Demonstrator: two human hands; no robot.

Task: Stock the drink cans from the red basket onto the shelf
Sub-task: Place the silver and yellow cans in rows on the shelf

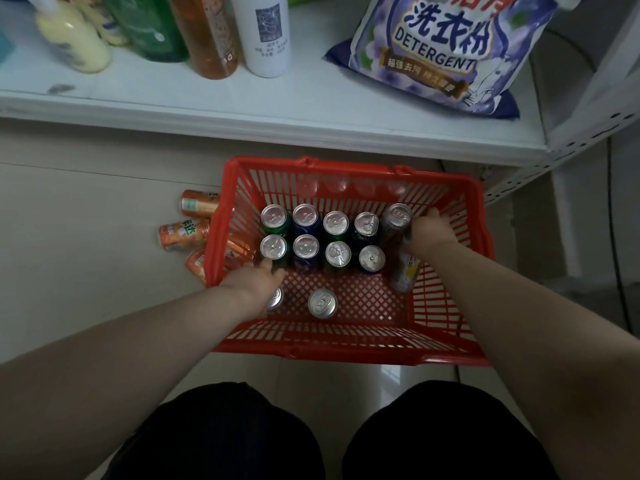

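Note:
A red basket (pixel 349 344) stands on the floor below the white shelf (pixel 277 129). Several upright drink cans (pixel 337 254) fill its far half in two rows; one more can (pixel 322 303) stands alone nearer me. My right hand (pixel 429 230) grips a tall dark can (pixel 396 223) at the right end of the rows. A yellow-labelled can (pixel 403 275) leans under my right wrist. My left hand (pixel 258 278) reaches in at the left, fingers touching a green can (pixel 274 249); whether it grips is hidden. Another can top (pixel 275 297) peeks from under that wrist.
Three orange cans (pixel 185 233) lie on the floor left of the basket. On the shelf stand bottles (pixel 214 36) at the left and a purple detergent bag (pixel 440 50) at the right. A shelf upright (pixel 568 161) rises at the right. My knees are below the basket.

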